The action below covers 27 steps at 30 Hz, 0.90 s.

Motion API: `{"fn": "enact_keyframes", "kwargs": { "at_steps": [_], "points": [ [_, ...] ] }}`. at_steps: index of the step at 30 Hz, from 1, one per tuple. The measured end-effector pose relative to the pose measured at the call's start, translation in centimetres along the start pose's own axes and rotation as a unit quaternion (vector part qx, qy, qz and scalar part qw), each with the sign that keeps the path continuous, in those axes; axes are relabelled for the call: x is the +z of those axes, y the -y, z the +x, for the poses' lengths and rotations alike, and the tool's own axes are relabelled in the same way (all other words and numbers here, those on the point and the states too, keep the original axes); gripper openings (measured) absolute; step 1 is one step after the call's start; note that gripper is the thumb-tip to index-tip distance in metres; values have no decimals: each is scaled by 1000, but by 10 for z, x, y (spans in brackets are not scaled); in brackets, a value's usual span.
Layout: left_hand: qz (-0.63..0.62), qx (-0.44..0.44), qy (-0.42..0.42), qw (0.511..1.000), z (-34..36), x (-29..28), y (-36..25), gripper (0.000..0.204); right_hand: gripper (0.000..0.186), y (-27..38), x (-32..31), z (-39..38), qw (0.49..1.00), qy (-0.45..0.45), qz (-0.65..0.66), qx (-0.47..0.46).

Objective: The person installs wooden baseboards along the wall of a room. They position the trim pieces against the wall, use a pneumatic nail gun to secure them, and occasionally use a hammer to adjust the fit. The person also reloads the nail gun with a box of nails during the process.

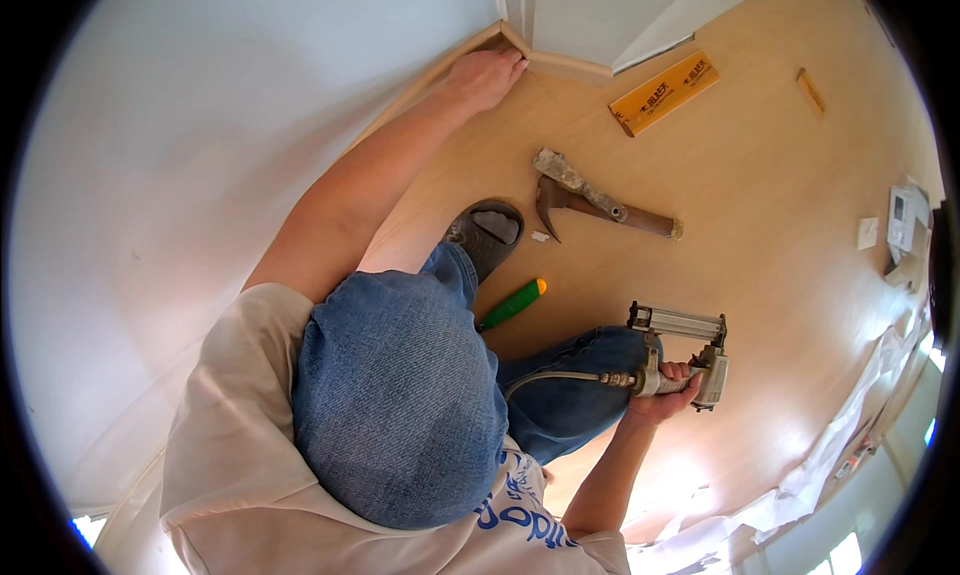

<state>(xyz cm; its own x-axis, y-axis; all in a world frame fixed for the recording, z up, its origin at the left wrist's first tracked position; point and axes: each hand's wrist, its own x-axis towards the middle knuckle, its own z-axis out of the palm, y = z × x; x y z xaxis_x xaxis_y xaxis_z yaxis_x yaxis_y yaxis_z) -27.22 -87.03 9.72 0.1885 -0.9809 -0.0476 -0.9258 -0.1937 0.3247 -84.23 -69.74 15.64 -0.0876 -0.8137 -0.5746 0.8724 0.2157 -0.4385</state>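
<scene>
My left hand point(485, 79) reaches into the wall corner, fingers bent and pressed together against the wooden skirting board point(516, 41) where its lengths meet. Some of the fingertips are hidden. In my right hand point(668, 399) is a pneumatic nail gun point(708, 377), gripped by its handle over my right knee, with its long magazine lying toward the far side. An air hose point(560, 375) runs from its fitting across my jeans. Between my hands a hammer point(610, 210) with a hooked claw lies on the floor, a worn metal tool point(580, 185) partly across it.
A green-handled tool point(515, 304) lies beside my slipper point(488, 237). An orange-yellow box point(664, 93) sits near the skirting, with a small yellow strip point(811, 91) farther right. A white device point(905, 220) and crumpled white sheeting point(800, 490) line the right side. The white wall point(200, 175) bounds the left.
</scene>
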Motion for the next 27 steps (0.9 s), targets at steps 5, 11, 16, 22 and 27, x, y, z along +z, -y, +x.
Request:
{"fn": "enact_keyframes", "kwargs": {
  "at_steps": [5,11,16,22,27],
  "points": [
    [-2,-4,21,1000,0,-7,-5,35,22,-1,1,1,1000,-11,-10,-7],
    [0,3,5,1000,-1,4,0,34,31,3,-3,4,999,-20,-2,25],
    [-32,26,34,999,-10,-1,7,31,32,1,7,0,999,-24,-37,15],
    [-54,-61,29,996,-12,-9,-8,31,25,-3,3,3,1000,-18,-6,10],
    [-5,-52,109,993,-15,-7,-42,42,23,-2,6,5,999,-38,-31,-18]
  ]
}}
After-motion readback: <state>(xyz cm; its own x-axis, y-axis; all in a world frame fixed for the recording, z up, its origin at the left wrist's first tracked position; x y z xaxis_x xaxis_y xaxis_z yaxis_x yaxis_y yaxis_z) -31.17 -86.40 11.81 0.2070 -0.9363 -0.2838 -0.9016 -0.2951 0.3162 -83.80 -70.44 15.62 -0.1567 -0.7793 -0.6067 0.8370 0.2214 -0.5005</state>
